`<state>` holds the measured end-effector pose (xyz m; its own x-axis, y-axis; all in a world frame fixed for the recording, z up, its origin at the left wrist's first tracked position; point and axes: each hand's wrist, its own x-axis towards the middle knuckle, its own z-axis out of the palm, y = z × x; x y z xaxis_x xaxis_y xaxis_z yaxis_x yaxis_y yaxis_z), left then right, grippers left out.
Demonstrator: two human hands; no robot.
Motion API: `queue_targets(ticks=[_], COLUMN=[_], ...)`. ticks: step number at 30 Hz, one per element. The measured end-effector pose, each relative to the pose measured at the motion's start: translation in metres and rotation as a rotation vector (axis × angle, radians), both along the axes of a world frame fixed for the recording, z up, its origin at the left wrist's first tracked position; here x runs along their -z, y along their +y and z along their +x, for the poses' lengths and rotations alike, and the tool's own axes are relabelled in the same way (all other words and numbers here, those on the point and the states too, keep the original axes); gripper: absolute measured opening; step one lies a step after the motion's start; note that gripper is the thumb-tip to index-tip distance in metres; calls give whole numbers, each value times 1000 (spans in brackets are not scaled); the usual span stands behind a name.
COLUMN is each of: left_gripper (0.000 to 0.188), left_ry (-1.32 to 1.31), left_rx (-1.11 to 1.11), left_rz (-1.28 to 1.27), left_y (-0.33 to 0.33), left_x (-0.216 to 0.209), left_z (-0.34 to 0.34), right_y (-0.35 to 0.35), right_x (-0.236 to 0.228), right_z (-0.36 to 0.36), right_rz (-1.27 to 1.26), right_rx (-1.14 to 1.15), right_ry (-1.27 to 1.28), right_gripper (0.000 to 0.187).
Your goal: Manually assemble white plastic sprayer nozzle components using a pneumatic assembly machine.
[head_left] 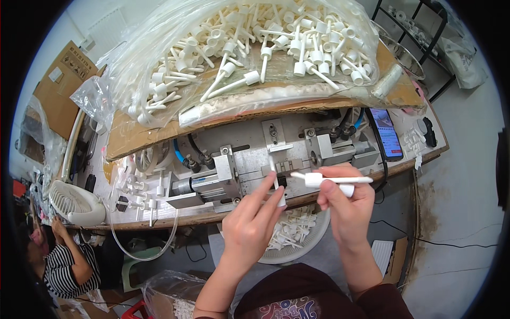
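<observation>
My left hand reaches over the metal fixture, its fingertips closed around a white plastic cap with a stick, partly hidden by the fingers. A small black block sits just beside those fingertips. To the right, my right hand grips white caps with sticks between thumb and fingers. One lies sideways across the hand, and another cap end shows below it. Metal clamps with cylinders flank the fixture on the left, with a similar metal unit on the right.
A plastic-lined cardboard sheet piled with white capped sticks overhangs the bench's back. Beneath my hands stands a white basket of similar parts. A phone leans at right; a white fan stands left. Another person sits lower left.
</observation>
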<state>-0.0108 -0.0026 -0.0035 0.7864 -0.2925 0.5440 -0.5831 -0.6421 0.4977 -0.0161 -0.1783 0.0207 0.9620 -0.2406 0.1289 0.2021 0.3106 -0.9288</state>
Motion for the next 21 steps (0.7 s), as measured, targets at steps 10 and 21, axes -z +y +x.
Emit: queue_targets(ticks=[10,21], left_gripper=[33,33], left_ry=[-69,-34], left_rx=[-7,47], left_rz=[284,176], left_y=[1,3], left_x=[-4,-9], left_z=[9,9], right_y=[-30,-13], right_x=[11,17], right_z=[-15,-14], right_rz=[-26,-178], right_rx=[-216,-120], right_ry=[295,331], right_gripper=[16,29])
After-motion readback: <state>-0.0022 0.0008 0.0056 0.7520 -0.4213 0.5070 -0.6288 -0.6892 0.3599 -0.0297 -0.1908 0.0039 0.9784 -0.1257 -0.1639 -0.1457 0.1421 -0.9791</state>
